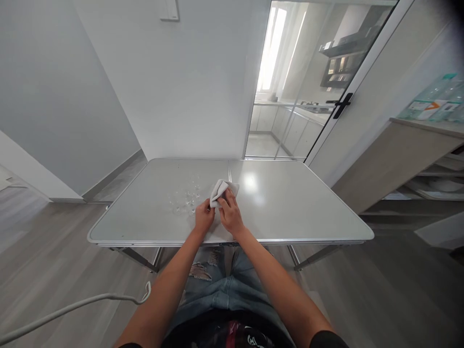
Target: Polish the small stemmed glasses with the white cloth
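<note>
A folded white cloth (219,189) is between my two hands, over the middle of the pale table (282,208) near its centre seam. My left hand (204,216) is closed, pinching the cloth's near left corner. From the right, my right hand (231,212) grips the cloth with bent fingers lying over it. Left of the cloth, scattered drops of clear liquid (187,198) lie on the tabletop. Part of the cloth is hidden beneath the right fingers.
A white wall (188,87) stands behind the table, and a glass door with a black handle (342,105) is at the back right. Plastic bottles (431,104) stand on a shelf at the far right. A white cable (83,302) runs at the lower left.
</note>
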`<state>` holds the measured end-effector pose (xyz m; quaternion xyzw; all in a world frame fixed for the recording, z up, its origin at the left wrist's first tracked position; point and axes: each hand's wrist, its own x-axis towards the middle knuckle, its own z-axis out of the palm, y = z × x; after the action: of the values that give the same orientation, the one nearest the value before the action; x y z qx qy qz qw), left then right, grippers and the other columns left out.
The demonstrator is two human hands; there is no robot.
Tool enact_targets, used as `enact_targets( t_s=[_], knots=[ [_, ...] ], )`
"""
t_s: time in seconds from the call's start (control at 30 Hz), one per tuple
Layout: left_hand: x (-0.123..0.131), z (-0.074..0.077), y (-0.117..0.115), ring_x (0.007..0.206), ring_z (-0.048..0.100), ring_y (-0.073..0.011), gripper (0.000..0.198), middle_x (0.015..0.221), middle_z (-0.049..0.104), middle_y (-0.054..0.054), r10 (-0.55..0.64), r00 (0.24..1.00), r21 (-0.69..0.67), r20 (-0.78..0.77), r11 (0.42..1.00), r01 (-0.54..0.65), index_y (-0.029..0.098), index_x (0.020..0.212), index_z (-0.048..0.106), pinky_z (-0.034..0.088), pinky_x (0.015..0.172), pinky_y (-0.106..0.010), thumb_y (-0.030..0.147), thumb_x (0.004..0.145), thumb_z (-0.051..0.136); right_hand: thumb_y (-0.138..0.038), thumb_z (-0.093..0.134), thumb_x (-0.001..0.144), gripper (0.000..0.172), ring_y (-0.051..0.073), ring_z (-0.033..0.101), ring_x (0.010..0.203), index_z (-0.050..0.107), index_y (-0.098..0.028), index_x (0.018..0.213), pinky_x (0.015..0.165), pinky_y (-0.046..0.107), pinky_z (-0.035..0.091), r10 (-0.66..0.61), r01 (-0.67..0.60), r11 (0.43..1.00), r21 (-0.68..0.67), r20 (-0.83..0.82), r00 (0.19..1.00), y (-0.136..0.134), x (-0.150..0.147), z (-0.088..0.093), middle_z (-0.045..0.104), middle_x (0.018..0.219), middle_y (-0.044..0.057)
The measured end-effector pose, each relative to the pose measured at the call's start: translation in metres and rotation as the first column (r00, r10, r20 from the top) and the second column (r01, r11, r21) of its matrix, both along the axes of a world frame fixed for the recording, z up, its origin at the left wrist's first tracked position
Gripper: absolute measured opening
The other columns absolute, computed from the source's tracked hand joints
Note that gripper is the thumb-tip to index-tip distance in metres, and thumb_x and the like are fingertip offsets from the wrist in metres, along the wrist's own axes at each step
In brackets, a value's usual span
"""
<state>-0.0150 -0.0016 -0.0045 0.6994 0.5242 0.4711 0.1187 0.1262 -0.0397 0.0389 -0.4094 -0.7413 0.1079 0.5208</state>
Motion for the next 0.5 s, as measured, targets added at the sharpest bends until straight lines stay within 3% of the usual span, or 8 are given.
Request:
enact_targets(
  t_s=[0.07,0.17,0.3,0.4,0.5],
  knots=[
    [0.000,-0.005,0.002,0.056,0.053,-0.0152,0.019,0.064,0.064,-0.004,0.031,0.999,0.006,-0.022,1.000,-0.031,0.018,0.076,0.062,0.035,0.059,-0.026,0.026,0.088,0.050,-0.020,0.043,0.094,0.034,0.028,0.021,0.150,0.064,-0.022,0.119,0.122,0.055,0.017,0.023,-0.029,0.999,0.038,0.155,0.988,0.005,0.006,0.008,0.035,0.157,0.011],
    [0.002,-0.011,0.006,0.057,0.057,-0.0180,0.022,0.063,0.066,-0.009,0.041,0.994,0.011,-0.106,0.999,-0.041,0.017,0.069,0.062,0.033,0.058,-0.028,0.024,0.086,0.051,-0.019,0.044,0.094,0.037,0.027,0.026,0.148,0.063,-0.027,0.125,0.122,0.057,0.011,0.062,-0.075,0.997,0.026,0.346,0.936,0.014,0.013,0.024,0.043,0.153,0.008],
    [0.003,-0.012,0.006,0.058,0.059,-0.0195,0.020,0.065,0.067,-0.010,0.007,0.971,0.014,-0.237,1.000,-0.004,0.018,0.069,0.063,0.031,0.057,-0.029,0.024,0.085,0.053,-0.022,0.050,0.094,0.032,0.027,0.042,0.134,0.063,-0.025,0.122,0.117,0.050,0.022,0.125,-0.134,0.991,-0.022,0.528,0.840,0.028,0.015,0.045,0.062,0.132,0.010],
    [0.004,-0.007,0.003,0.061,0.061,-0.0195,0.020,0.068,0.068,-0.008,-0.024,0.967,0.015,-0.254,0.999,0.029,0.018,0.081,0.066,0.032,0.057,-0.028,0.031,0.090,0.054,-0.028,0.053,0.094,0.017,0.026,0.054,0.110,0.066,-0.021,0.101,0.099,0.040,0.038,0.122,-0.057,0.989,-0.138,0.521,0.845,0.042,0.016,0.060,0.069,0.106,0.011],
    [0.004,-0.002,-0.001,0.068,0.064,-0.0194,0.020,0.072,0.069,-0.006,-0.082,0.967,0.019,-0.240,0.996,0.089,0.020,0.089,0.066,0.035,0.061,-0.027,0.036,0.093,0.054,-0.036,0.050,0.095,0.025,0.019,0.055,0.080,0.062,-0.021,0.079,0.077,0.031,0.042,0.147,-0.013,0.927,-0.374,0.332,0.932,0.055,0.022,0.072,0.065,0.079,0.004]
  ],
)
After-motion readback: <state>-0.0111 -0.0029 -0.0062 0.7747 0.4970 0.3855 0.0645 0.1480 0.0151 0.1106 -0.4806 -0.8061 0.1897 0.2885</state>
